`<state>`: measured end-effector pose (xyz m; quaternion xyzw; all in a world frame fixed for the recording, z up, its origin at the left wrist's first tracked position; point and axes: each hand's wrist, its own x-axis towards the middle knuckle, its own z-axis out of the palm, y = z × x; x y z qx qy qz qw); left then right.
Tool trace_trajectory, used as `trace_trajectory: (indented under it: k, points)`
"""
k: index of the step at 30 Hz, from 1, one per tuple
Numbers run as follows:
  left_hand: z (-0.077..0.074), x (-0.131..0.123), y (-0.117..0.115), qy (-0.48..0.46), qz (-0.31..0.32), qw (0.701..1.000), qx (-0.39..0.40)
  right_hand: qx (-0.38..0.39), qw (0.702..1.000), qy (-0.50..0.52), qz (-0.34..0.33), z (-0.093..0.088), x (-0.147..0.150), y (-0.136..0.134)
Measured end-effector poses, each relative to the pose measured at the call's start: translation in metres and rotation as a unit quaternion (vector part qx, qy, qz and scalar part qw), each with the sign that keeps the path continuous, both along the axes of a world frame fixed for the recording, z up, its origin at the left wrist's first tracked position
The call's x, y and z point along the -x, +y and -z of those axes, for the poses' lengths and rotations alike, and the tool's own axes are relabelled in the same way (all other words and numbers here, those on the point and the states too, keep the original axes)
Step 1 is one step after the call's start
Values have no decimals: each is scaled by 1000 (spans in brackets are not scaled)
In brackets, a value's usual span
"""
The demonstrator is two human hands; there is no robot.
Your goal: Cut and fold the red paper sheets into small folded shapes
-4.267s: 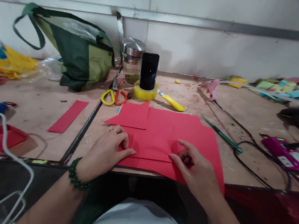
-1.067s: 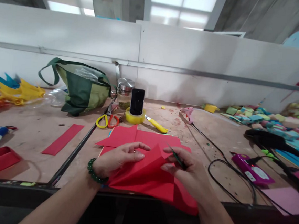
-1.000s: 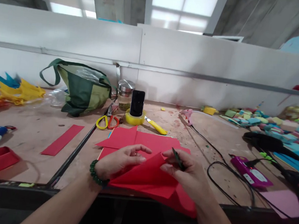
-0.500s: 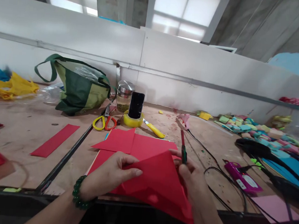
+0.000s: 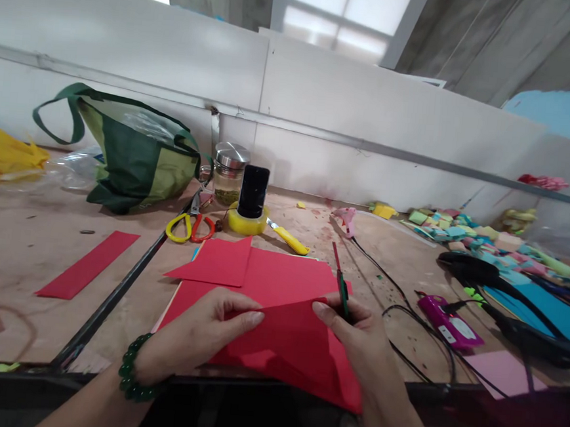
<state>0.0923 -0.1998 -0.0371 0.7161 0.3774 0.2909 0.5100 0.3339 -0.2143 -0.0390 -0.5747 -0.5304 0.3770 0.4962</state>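
While pinching red sheet (image 5: 288, 329) by edge between left hand (image 5: 217, 326) and right hand (image 5: 352, 327), also clasping slim green tool (image 5: 342, 289) in right, thin end pointing away!

Got red paper (image 5: 287, 339) pinched in my left hand (image 5: 209, 329) and right hand (image 5: 355, 327), skinny green tool (image 5: 342, 292) poking up from the right.

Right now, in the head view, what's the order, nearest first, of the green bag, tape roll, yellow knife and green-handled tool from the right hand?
From the right hand:
1. Green-handled tool, held in it
2. Yellow knife, ahead, leftward
3. Tape roll, farther left, under the phone
4. Green bag, far left
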Motion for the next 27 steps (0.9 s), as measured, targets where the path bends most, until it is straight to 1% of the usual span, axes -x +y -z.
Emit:
trace_trajectory:
  k: [2, 4, 5, 6, 8, 9, 10, 11, 12, 14, 15, 16, 17, 19, 21, 22, 24, 27]
  points:
    - [-4, 1, -3, 20, -34, 997, -60, -15, 1000, -8, 3, -6, 3, -2]
    - [-14, 2, -9, 23, -74, 985, -155, -55, 998, -11, 13, -15, 6, -8]
    - [-19, 4, -13, 22, -90, 971, -220, -84, 996, -12, 15, -19, 6, -11]
    - [-23, 6, -16, 23, -102, 950, -293, -114, 993, -15, 13, -24, 7, -15]
    - [-27, 12, -20, 40, -109, 896, -428, -160, 987, -32, 1, -29, 4, -21]
    - [-25, 15, -21, 61, -99, 876, -468, -166, 985, -48, -6, -29, 0, -23]
    - [-21, 18, -21, 94, -79, 868, -482, -158, 985, -66, -12, -27, -4, -24]
    - [-15, 21, -20, 136, -49, 870, -471, -139, 986, -86, -14, -23, -9, -24]
    - [-7, 23, -18, 185, -14, 878, -441, -115, 988, -105, -12, -18, -14, -24]
    - [6, 26, -17, 275, 58, 891, -355, -67, 988, -142, -15, -4, -25, -22]
    - [11, 27, -18, 305, 82, 894, -317, -52, 986, -159, -19, 3, -29, -21]
    - [14, 27, -19, 321, 93, 897, -289, -42, 984, -174, -23, 9, -32, -22]
    - [15, 25, -20, 326, 89, 901, -272, -34, 981, -190, -28, 13, -34, -22]
    - [13, 19, -22, 328, 54, 904, -268, -19, 975, -220, -32, 18, -35, -25]
    - [11, 9, -21, 339, 16, 897, -284, 2, 969, -247, -21, 17, -35, -28]
    - [12, 4, -19, 349, 8, 890, -293, 12, 966, -258, -12, 16, -34, -30]
    - [17, -6, -15, 373, 7, 876, -306, 21, 963, -267, 5, 13, -34, -33]
    - [30, -12, -10, 390, 2, 865, -317, 9, 967, -251, 31, 12, -36, -44]
